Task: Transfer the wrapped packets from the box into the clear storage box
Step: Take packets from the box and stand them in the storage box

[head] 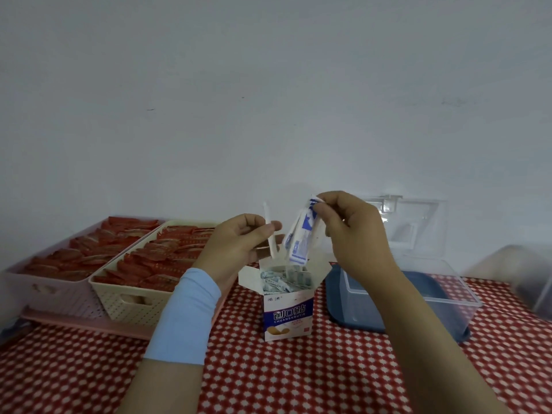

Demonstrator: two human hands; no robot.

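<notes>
A small white and blue cardboard box point(288, 316) stands open on the red checked tablecloth, with several wrapped packets point(282, 282) inside. My right hand point(349, 231) pinches a bunch of white and blue packets point(301, 237) by their top, just above the box. My left hand point(239, 243) pinches a thin white packet point(270, 231) upright, left of that bunch. The clear storage box point(448, 300) with a blue base sits to the right, its lid point(418, 225) tilted up against the wall.
Two baskets, one pink point(53, 291) and one cream point(131, 303), hold several red packets at the left on a pink tray. Another clear container point(528, 276) stands blurred at the far right. A white wall rises behind the table.
</notes>
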